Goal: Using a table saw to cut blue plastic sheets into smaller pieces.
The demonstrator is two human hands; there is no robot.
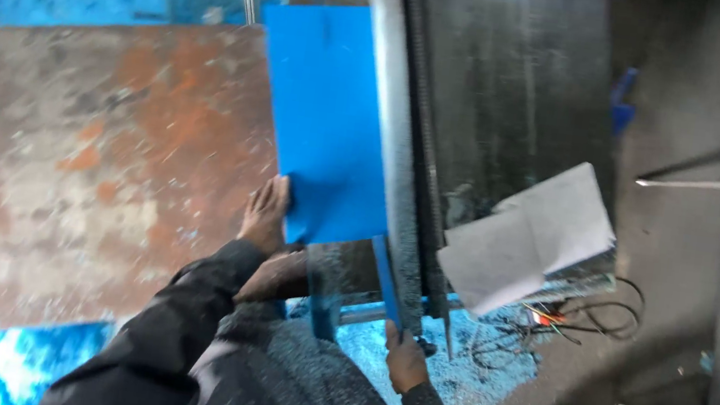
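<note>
A flat blue panel (324, 125) stands along a grey metal machine edge (390, 142). My left hand (265, 218) rests flat against the panel's lower left corner, fingers pressed on its edge. Lower down, my right hand (403, 359) grips the bottom end of a narrow blue bar (387, 279) that runs down from the panel's lower right corner. Both arms wear dark sleeves dusted with metal shavings.
A large rusty steel plate (80, 168) lies to the left. A folded grey sheet (530, 237) sits to the right above loose wires (565, 319). Metal chips cover the blue surface below. A dark machine body (521, 85) and metal rods (701, 183) stand at the right.
</note>
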